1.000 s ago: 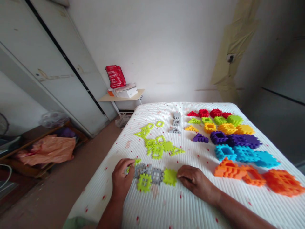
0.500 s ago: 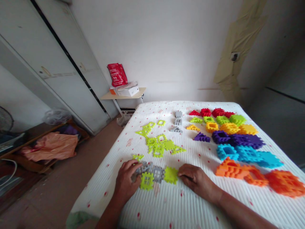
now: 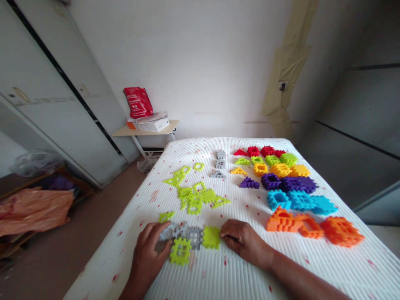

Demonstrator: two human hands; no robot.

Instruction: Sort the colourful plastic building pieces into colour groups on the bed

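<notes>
**Interlocked block row (image 3: 190, 236) steadied from both ends**
Gray block (image 3: 171, 232) is clenched by the left hand (image 3: 149, 254); lime block (image 3: 211, 237) is braced by the right hand (image 3: 242, 242), grip indeterminate.

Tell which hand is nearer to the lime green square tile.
Right. The right hand is at the edge of the lime tile; the left hand is farther, beyond the gray pieces.

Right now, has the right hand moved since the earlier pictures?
No: the right hand stays against the lime-green square piece, and sits as far from the grey pieces up the mattress as before.
</notes>
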